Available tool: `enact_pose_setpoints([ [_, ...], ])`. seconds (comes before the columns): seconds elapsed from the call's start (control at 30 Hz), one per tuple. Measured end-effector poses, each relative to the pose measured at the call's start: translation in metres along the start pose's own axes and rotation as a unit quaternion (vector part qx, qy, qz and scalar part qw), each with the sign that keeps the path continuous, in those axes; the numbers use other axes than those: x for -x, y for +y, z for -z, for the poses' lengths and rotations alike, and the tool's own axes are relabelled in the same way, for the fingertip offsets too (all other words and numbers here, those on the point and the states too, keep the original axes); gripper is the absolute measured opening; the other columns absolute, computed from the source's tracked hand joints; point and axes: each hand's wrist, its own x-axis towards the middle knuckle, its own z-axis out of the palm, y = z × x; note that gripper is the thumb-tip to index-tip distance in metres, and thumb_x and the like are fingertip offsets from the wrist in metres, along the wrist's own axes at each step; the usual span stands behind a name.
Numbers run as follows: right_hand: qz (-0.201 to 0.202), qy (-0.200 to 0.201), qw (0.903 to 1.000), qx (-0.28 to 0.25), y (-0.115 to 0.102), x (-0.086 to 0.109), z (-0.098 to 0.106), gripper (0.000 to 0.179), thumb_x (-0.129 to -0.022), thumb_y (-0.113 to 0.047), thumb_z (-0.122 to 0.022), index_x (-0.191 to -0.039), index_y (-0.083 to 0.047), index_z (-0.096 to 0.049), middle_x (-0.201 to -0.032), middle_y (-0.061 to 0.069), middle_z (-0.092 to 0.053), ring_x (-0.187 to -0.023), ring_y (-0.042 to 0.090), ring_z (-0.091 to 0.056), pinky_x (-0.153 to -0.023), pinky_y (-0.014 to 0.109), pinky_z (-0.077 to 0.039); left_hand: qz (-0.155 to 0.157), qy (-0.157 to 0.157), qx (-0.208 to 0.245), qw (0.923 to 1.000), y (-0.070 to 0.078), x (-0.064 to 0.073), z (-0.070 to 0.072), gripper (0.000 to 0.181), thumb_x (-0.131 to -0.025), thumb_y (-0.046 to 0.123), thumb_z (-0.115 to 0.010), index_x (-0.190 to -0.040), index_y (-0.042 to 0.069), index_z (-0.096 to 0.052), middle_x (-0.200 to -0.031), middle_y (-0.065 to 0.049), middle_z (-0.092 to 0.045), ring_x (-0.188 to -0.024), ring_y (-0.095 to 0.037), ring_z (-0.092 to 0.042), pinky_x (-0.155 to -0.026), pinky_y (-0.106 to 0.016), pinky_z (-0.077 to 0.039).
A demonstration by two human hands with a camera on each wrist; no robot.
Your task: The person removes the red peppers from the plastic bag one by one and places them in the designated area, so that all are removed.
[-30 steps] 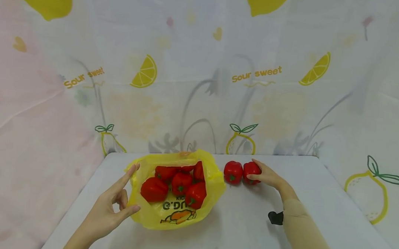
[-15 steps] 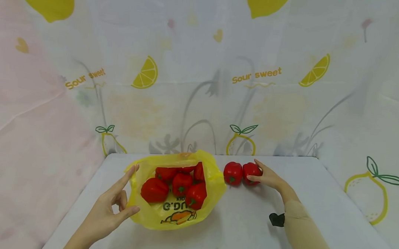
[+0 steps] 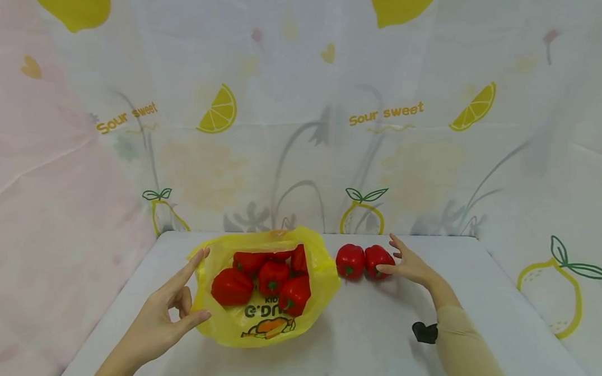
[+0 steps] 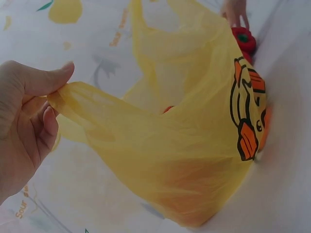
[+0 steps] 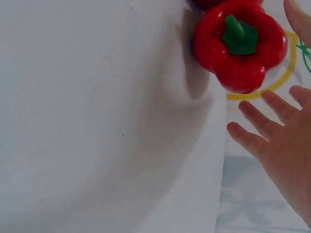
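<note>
A yellow plastic bag [image 3: 224,331] with printed lettering and a cartoon stands with its mouth open, holding several red bell peppers [image 3: 232,287]. My left hand [image 3: 159,313] pinches the bag's left edge between thumb and fingers, plain in the left wrist view, where the thumb [image 4: 53,80] presses on the gathered plastic. To the bag's right, two red bell peppers sit side by side: a left one [image 3: 350,261] and a right one [image 3: 377,257]. My right hand [image 3: 412,267] is beside the right pepper, its fingers spread. In the right wrist view that pepper [image 5: 240,70] shows its green stem.
The white table [image 3: 365,342] ends at the back against a cloth [image 3: 261,169] printed with lemons and words. A black heart-shaped piece [image 3: 424,332] is at my right sleeve [image 3: 468,347].
My right hand has drawn back slightly to the right from the right pepper, its fingers opening. The left hand, the bag and both table peppers have stayed in place.
</note>
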Motion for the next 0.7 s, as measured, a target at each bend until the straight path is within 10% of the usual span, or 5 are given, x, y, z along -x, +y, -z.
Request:
enact_pose_setpoints([
  [0.4,0.148,0.057,0.9864,0.043,-0.062,0.007,0.016,0.092,-0.082,-0.032,-0.076,-0.153,-0.011,-0.021,-0.144,0.017,-0.04,-0.129,0.039,-0.04,-0.1,0.06,-0.035,-0.013,0.01,0.009,0.9998,0.001,-0.001,-0.003,0.098,-0.07,-0.011,-0.079,-0.152,0.007,-0.027,-0.061,0.009,-0.038,-0.049,-0.003,-0.04,-0.051,-0.02,-0.04],
  [0.7,0.276,0.101,0.9542,0.056,-0.128,0.024,0.014,0.079,-0.076,-0.018,-0.083,-0.143,-0.013,-0.041,-0.121,0.004,-0.058,-0.112,0.021,-0.053,-0.092,0.048,-0.046,-0.03,0.02,0.006,0.9993,-0.003,-0.002,-0.005,0.099,-0.067,-0.013,-0.079,-0.151,0.004,-0.03,-0.061,0.008,-0.038,-0.049,-0.003,-0.039,-0.051,-0.021,-0.039],
])
